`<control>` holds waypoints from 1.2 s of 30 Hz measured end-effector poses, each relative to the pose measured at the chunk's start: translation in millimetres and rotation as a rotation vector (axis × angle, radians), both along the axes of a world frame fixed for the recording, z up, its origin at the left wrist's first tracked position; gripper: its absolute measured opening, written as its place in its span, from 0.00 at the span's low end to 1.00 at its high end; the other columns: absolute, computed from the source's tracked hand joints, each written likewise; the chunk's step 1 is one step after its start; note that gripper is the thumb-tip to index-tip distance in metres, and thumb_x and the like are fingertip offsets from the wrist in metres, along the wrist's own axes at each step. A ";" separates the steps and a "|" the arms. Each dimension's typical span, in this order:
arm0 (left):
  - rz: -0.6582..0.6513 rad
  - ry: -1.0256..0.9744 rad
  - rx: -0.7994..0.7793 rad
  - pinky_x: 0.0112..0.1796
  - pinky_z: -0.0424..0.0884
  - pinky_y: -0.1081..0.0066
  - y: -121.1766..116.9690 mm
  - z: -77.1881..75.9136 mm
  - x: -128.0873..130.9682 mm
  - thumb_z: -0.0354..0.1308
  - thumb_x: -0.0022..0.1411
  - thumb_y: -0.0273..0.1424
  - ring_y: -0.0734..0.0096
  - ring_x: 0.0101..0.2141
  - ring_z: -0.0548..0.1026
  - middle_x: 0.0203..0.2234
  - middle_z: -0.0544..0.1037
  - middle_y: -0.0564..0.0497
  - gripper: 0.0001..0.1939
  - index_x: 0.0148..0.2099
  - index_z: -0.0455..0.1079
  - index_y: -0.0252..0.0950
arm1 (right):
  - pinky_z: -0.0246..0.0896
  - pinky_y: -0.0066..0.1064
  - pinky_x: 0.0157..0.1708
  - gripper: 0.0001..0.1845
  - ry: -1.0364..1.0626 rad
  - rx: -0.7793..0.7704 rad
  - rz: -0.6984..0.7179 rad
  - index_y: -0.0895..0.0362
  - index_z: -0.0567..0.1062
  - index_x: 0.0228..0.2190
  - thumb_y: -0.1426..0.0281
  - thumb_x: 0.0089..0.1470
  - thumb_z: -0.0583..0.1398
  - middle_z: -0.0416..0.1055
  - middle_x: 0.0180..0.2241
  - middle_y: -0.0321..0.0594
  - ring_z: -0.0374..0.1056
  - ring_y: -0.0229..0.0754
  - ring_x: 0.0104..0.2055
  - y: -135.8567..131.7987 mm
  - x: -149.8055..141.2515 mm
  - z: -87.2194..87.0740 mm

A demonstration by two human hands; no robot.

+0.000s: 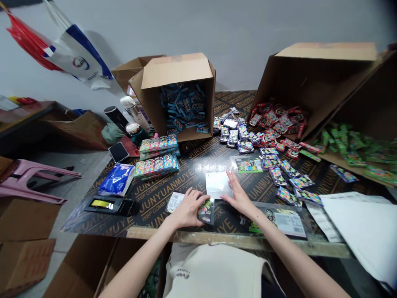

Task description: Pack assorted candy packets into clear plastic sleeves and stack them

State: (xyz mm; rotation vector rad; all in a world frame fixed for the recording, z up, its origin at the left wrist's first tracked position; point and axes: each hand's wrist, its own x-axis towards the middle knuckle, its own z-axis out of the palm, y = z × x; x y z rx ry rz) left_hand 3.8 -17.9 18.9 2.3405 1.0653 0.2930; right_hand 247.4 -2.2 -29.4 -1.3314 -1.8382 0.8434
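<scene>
My left hand [188, 208] is near the table's front edge, its fingers curled over a dark card-like packet [207, 211] with colourful print. Part of a pale printed piece [174, 201] shows to the left of that hand. My right hand [238, 193] has its fingers stretched out along the right edge of a folded white sheet [217, 185], which lies flat on the table. Just beyond the right hand is a clear sleeve with a green-printed card [249, 165]. Beneath my right forearm lies another clear sleeve with a printed card [287, 222].
Open cartons hold blue sachets [186, 105], red sachets [281, 118] and green sachets [350, 142]. Loose purple sachets [234, 134] are scattered mid-table. Stacked sachet strips [158, 164], a blue pack [116, 179], a tape dispenser [108, 205] and a phone [118, 152] are left; white sheets [359, 227] right.
</scene>
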 end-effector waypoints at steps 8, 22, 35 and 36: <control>0.241 -1.055 -0.723 0.45 0.62 0.61 2.5 26.4 2.4 0.62 0.43 0.46 0.55 0.45 0.68 0.47 0.69 0.44 0.38 0.55 0.58 0.38 | 0.60 0.43 0.47 0.46 0.558 -0.060 -0.003 0.41 0.38 0.59 0.65 0.49 0.61 0.41 0.61 0.45 0.63 0.45 0.48 -5.8 -26.6 65.6; 0.431 -0.952 -0.527 0.30 0.67 0.74 32.9 30.5 42.9 0.63 0.48 0.34 0.74 0.26 0.72 0.25 0.74 0.53 0.16 0.40 0.71 0.33 | 0.67 0.32 0.34 0.45 0.573 -0.014 -0.020 0.42 0.45 0.58 0.73 0.45 0.61 0.47 0.59 0.46 0.67 0.34 0.32 3.2 -31.2 85.8; 0.428 -0.826 -0.429 0.28 0.72 0.70 35.0 31.2 37.9 0.64 0.46 0.34 0.69 0.25 0.75 0.28 0.76 0.48 0.14 0.36 0.74 0.32 | 0.61 0.42 0.47 0.39 0.451 0.093 -0.064 0.45 0.50 0.57 0.73 0.48 0.60 0.54 0.57 0.44 0.68 0.40 0.39 -4.5 -24.2 70.7; 0.430 -0.818 -0.446 0.29 0.72 0.69 35.5 31.2 37.3 0.64 0.46 0.34 0.68 0.25 0.75 0.28 0.77 0.48 0.16 0.38 0.73 0.32 | 0.62 0.41 0.46 0.39 0.468 0.085 -0.053 0.45 0.50 0.57 0.73 0.48 0.60 0.52 0.58 0.45 0.68 0.40 0.39 -4.1 -24.2 71.4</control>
